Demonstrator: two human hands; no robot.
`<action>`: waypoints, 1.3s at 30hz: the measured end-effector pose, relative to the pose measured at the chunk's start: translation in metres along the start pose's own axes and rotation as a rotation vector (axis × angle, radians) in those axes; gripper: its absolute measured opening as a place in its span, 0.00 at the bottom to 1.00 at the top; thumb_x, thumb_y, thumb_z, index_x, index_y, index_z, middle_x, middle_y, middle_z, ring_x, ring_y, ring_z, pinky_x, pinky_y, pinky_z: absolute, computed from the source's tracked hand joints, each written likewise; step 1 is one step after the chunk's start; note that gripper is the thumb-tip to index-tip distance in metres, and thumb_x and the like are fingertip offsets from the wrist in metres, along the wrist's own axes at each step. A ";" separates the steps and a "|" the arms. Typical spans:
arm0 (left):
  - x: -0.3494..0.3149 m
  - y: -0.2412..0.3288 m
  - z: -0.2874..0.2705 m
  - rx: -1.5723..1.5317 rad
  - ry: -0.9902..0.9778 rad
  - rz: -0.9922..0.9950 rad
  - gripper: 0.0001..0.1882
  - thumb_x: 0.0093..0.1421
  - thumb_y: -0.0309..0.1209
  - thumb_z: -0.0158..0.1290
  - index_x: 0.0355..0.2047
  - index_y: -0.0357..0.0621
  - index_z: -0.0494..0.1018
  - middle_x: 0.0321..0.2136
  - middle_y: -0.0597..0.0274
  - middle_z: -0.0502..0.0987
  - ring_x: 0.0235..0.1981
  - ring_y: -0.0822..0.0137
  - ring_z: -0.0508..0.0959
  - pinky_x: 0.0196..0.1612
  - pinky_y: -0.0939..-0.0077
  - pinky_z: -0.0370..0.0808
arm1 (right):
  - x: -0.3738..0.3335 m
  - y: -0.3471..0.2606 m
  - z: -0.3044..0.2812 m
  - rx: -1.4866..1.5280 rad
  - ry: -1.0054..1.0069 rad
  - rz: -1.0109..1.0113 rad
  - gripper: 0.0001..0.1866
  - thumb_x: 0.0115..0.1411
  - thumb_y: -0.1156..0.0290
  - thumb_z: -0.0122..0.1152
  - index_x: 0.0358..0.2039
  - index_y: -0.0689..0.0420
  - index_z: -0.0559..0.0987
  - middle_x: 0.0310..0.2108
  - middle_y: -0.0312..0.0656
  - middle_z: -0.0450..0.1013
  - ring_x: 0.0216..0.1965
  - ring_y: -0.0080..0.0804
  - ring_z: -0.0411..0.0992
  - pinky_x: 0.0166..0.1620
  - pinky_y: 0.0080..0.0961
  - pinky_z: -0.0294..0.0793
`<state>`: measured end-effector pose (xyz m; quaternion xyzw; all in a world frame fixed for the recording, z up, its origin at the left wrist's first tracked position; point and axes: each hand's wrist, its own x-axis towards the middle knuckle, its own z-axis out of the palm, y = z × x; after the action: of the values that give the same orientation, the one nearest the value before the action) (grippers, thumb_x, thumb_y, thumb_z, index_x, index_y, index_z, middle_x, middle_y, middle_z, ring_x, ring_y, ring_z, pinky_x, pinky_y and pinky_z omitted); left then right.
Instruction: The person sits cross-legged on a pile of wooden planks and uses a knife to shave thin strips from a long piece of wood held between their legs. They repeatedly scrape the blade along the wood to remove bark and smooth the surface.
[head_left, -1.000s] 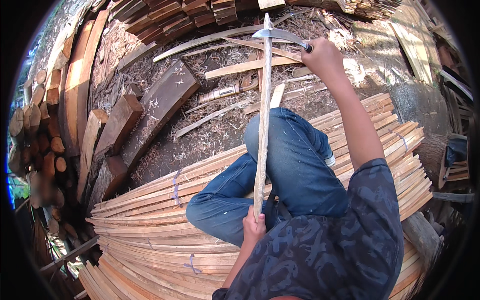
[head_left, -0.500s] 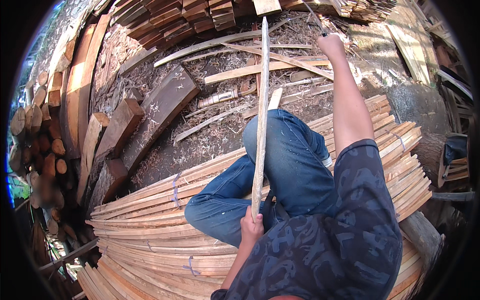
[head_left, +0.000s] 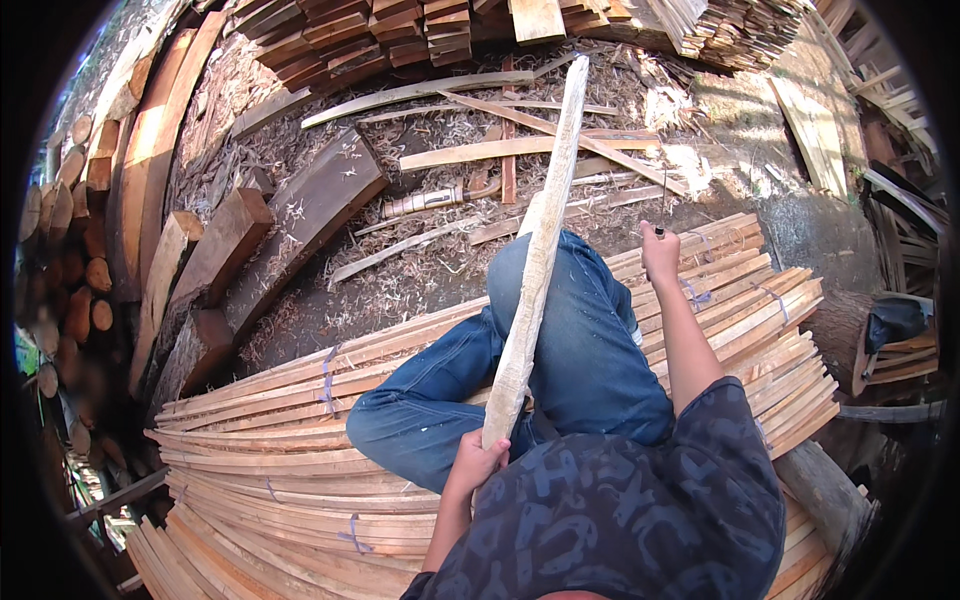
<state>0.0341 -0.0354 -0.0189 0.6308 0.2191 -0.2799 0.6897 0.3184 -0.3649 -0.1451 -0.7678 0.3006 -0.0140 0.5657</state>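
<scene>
My left hand [head_left: 476,462] is closed round the near end of a long, pale, rough-hewn wooden stick [head_left: 545,235]. The stick slants up and away past my bent knee [head_left: 575,300], its far end above the shavings-covered ground. To the right, my right hand [head_left: 660,255] grips the dark handle of a knife [head_left: 664,192], whose thin blade shows nearly edge-on and points away from me. The knife is apart from the stick. Under and beside my legs lie bundles of thin wooden strips [head_left: 300,400] tied with purplish string.
Thick timber beams [head_left: 315,230] lie left of the ground, with round logs [head_left: 75,270] stacked beyond. Loose slats [head_left: 520,148] and a banded, sheath-like wooden object [head_left: 425,201] lie ahead. Stacked planks [head_left: 400,30] line the far side; a log end [head_left: 825,470] is at lower right.
My right hand has drawn back toward me with the knife, from far ahead to beside my knee. The stick has turned, its far end swinging rightward and its wider face now showing.
</scene>
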 end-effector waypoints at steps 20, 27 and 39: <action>-0.003 -0.007 0.003 -0.046 0.113 -0.085 0.21 0.61 0.42 0.56 0.19 0.41 0.67 0.12 0.69 0.66 0.11 0.79 0.64 0.13 0.82 0.61 | -0.081 -0.175 0.006 -0.844 -0.113 -0.864 0.10 0.52 0.64 0.61 0.24 0.58 0.81 0.20 0.49 0.75 0.25 0.47 0.76 0.31 0.38 0.76; 0.003 -0.002 0.000 -0.077 0.085 -0.109 0.20 0.61 0.42 0.56 0.18 0.42 0.67 0.12 0.70 0.65 0.11 0.79 0.63 0.13 0.81 0.61 | -0.016 -0.221 -0.028 -0.741 0.074 -0.641 0.14 0.53 0.62 0.60 0.24 0.61 0.81 0.22 0.51 0.76 0.26 0.48 0.77 0.34 0.39 0.77; 0.005 -0.006 -0.003 -0.132 0.030 -0.104 0.21 0.63 0.42 0.53 0.17 0.43 0.66 0.12 0.70 0.66 0.12 0.79 0.65 0.14 0.82 0.63 | -0.037 -0.192 0.044 -0.906 -0.041 -1.004 0.07 0.44 0.66 0.64 0.24 0.53 0.83 0.21 0.45 0.76 0.26 0.41 0.77 0.32 0.36 0.77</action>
<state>0.0341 -0.0336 -0.0275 0.5760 0.2800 -0.2908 0.7108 0.3895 -0.2754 0.0195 -0.9758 -0.1271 -0.1330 0.1184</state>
